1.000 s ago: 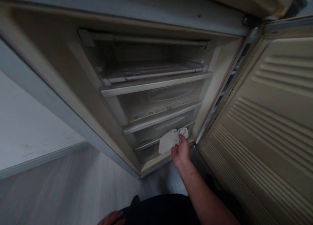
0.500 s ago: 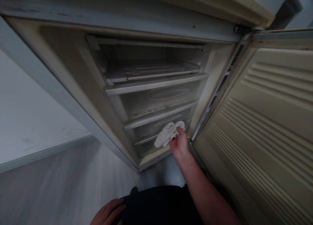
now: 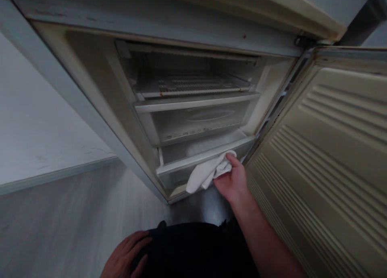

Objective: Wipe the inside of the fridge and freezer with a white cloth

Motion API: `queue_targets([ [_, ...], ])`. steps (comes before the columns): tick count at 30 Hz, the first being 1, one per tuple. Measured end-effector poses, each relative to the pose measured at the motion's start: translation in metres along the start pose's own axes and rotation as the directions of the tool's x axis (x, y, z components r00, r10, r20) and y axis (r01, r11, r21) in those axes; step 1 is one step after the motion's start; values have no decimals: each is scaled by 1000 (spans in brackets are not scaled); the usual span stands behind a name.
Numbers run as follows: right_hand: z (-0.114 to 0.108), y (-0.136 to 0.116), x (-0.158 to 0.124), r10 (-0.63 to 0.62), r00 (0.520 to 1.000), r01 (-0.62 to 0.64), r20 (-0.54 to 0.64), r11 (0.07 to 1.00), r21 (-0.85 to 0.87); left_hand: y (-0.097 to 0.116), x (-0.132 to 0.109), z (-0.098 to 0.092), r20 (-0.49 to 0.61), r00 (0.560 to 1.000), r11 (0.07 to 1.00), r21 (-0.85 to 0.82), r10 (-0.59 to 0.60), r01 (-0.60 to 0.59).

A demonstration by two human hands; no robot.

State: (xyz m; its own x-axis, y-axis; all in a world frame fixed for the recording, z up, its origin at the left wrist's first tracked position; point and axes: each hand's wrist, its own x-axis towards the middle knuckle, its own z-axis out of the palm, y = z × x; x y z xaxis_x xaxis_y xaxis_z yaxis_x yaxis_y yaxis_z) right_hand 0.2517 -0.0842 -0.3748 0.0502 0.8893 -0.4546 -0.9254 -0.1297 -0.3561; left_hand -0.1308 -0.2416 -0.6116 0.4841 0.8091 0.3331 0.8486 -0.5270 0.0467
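Out from the freezer compartment [image 3: 123, 125] has slid one drawer: half a second ago its front sat back in line with the others, and now the pulled-out drawer [image 3: 181, 163] juts toward us, part of its inner floor showing behind the rim. We have our right hand [image 3: 232, 182] at the right part of that drawer's front, its grip closed on a white cloth [image 3: 205, 174], thumb on top and fingers beneath. Bunched near the thumb, the cloth hangs down to the left across the drawer front, its loose end reaching below the rim. We cannot tell whether our fingertips touch the drawer itself behind the fabric. Our left hand [image 3: 126, 253] lies loosely spread on our dark clothing [image 3: 193, 249], holding nothing. Just above the pulled-out drawer we see the upper drawer [image 3: 169, 127], pushed in, with an oval on its see-through front and a row of small round marks along its lower part. Over that sits a white wire shelf [image 3: 202, 84], with orange-brown spots on its front edge. To our right the ribbed freezer door [image 3: 338, 157] stands wide open, near our forearm. To our left, the grey floor [image 3: 90, 217] meets a pale skirting board [image 3: 60, 174] beneath a scuffed white wall [image 3: 45, 108].
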Motion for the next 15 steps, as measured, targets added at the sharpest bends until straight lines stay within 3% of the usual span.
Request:
queue_targets([
  [4, -13, -10, -42, -1, 997, 1, -71, 1000, 0, 2, 2, -4, 0, 1000, 1000, 13, 14, -14],
  [8, -20, -6, -49, -1, 995, -3, -95, 999, -40, 5, 7, -8, -22, 998, 998, 32, 54, -54],
  [11, -38, -2, -53, -143, 986, 120, -81, 964, -239, 7, 9, -10, -35, 998, 997, 52, 60, -58],
  [12, -43, -6, -56, -266, 964, 236, -28, 897, -372, 8, 9, -11, -26, 998, 997, 63, 57, -55],
  [13, -46, -14, -59, -407, 911, 384, 71, 771, -509, 9, 10, -12, -19, 998, 996, 73, 55, -53],
  [15, -37, -41, -62, -595, 725, 645, 348, 408, -646, 9, 11, -14, -8, 998, 995, 77, 64, -63],
])
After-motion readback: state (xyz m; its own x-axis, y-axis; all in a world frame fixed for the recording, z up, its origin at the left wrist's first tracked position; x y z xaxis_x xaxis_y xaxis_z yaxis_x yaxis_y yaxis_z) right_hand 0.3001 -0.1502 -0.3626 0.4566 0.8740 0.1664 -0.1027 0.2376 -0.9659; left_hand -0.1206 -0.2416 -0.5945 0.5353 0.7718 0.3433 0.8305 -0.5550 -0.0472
